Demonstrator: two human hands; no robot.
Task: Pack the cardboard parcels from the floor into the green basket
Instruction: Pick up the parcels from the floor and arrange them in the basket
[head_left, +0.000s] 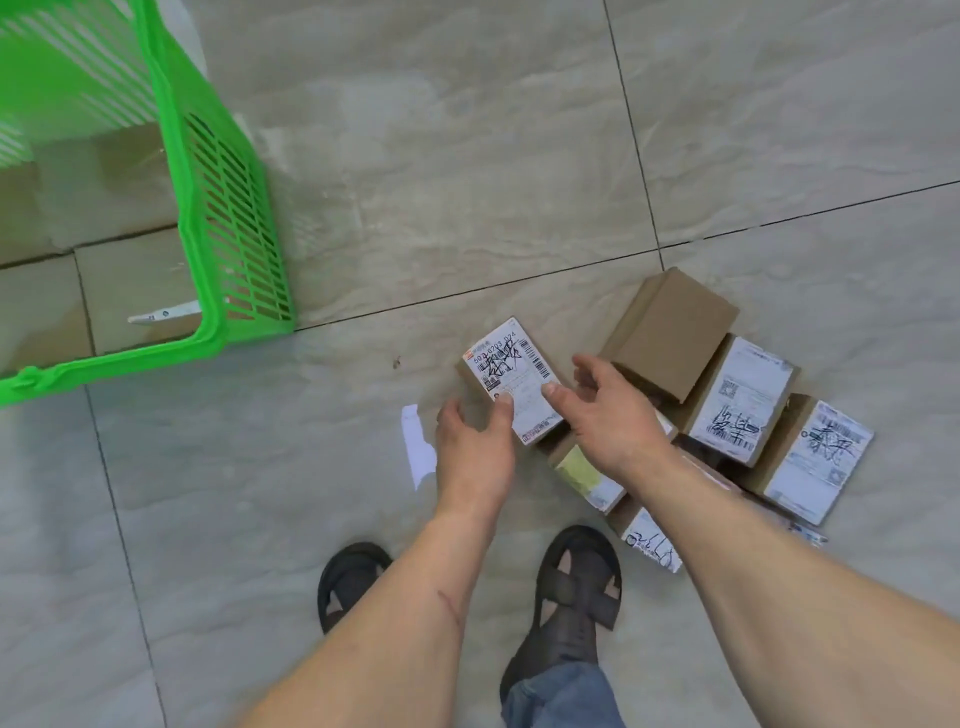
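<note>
The green basket (208, 218) stands on the floor at the upper left, with several cardboard parcels (104, 176) lying flat inside it. A pile of parcels sits at the right: a plain brown one (675, 332), two white-labelled ones (743, 400) (815, 462) and one with yellow tape (582, 467). At the pile's left end is a parcel with a scribbled white label (511, 374). My left hand (472, 441) grips its near left side, thumb on the label. My right hand (608, 415) has its fingers apart, only the thumb tip touching that label.
A white scrap of paper (418, 447) lies on the grey floor tiles just left of my left hand. My feet in black sandals (353, 577) (576, 577) stand directly below the pile. Bare tile lies between the pile and the basket.
</note>
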